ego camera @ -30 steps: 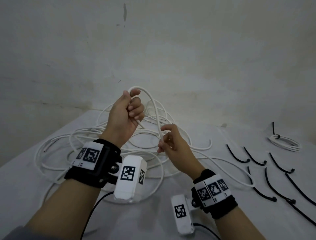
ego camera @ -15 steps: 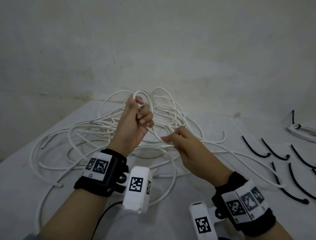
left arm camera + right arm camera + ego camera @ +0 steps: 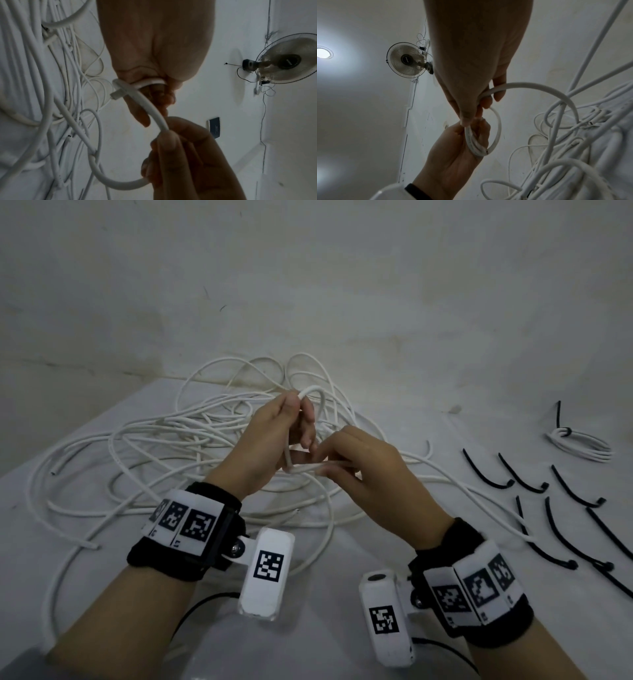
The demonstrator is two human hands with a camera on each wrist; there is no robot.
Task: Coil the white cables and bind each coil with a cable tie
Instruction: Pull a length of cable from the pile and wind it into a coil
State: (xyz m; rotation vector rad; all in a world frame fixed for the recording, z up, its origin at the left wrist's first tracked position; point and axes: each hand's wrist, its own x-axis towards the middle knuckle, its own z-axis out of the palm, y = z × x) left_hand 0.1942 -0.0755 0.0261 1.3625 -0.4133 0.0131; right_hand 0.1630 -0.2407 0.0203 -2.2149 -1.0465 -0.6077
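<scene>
A small loop of white cable is held upright in the left hand, fingers curled round the gathered turns. In the right-wrist view the cut end of the cable is seen trapped against the palm of that hand, probably so the first turn cannot spring open.

The running length is pinched between thumb and fingertips of the right hand, just beside the left. From the left-wrist view the cable is seen arcing from one hand into the other, then out below the right hand and back to the pile. The pinch appears to be placed close so that each new turn is matched in size to the one already held.

- Step in hand, as judged: early coiling. Only one or two turns are gathered; most of the cable is still loose.
- The loose tangle is spread over the white table behind and to the left of the hands. How many separate cables it holds cannot be told.
- Black cable ties are laid out singly on the right, well apart from the tangle, within reach of the right hand. None is touched.
- One finished coil, bound with a black tie, is set aside at the far right.

Risk noted: the running length may be snagged on neighbouring strands as it is drawn in.

A wall fan is seen in both wrist views.
</scene>
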